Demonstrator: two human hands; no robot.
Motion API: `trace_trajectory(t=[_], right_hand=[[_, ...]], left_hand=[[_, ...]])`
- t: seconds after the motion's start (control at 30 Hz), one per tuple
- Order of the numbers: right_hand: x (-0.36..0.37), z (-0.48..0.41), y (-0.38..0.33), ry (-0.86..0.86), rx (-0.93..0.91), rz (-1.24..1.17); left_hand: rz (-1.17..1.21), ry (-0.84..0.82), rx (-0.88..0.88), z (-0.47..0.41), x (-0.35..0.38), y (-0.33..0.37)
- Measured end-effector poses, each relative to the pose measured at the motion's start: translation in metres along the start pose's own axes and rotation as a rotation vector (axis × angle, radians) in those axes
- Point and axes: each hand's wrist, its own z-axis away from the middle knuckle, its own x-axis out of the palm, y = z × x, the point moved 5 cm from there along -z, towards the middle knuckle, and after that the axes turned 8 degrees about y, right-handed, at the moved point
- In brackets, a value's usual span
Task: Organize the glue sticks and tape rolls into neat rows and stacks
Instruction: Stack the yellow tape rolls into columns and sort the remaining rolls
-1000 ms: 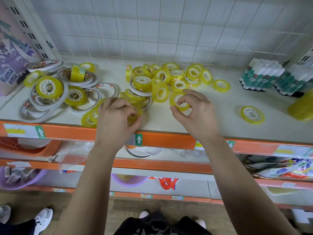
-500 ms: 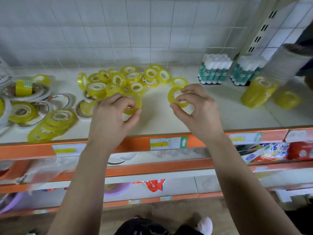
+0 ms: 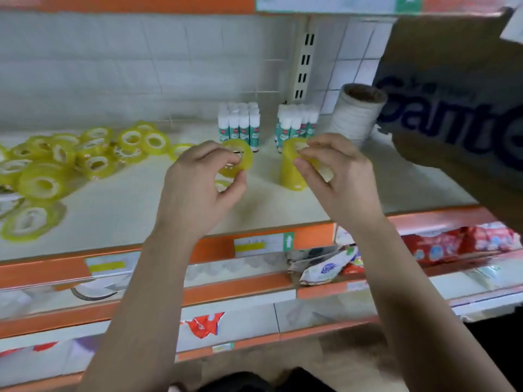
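Centre frame: my left hand (image 3: 198, 179) pinches a yellow tape roll (image 3: 240, 161). Right hand (image 3: 339, 179) curls by tape stack (image 3: 291, 171); grip, I cannot tell.

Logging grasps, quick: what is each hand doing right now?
Left hand: fingers pinch a yellow tape roll.
Right hand: fingers curled on another yellow roll, mostly hidden, beside the tape stack.

1. The left hand (image 3: 203, 179) pinches a yellow tape roll (image 3: 240, 161) above the shelf (image 3: 127, 210)
2. The right hand (image 3: 336, 176) pinches a second roll (image 3: 321, 169), blurred, just beside the tape stack (image 3: 291, 171)
3. Glue sticks (image 3: 239, 123) stand upright in two clusters behind; loose rolls (image 3: 85, 157) lie heaped at left
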Motion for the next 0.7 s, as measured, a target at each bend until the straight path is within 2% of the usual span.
trace_trajectory(t=[0.17, 0.37, 0.5, 0.7], right_hand=[[-0.038, -0.004, 0.039, 0.037, 0.012, -0.003], [-0.064, 0.001, 0.073, 0.052, 0.008, -0.021], [-0.075, 0.004, 0.090, 0.011, 0.019, -0.032], [-0.081, 0.007, 0.115, -0.048, 0.129, -0.086]], left_hand=[[0.022, 0.024, 0.002, -0.007, 0.031, 0.040], [0.021, -0.023, -0.032, -0.008, 0.061, 0.064], [0.032, -0.053, -0.037, -0.009, 0.077, 0.076], [0.019, -0.062, -0.018, -0.012, 0.093, 0.086]])
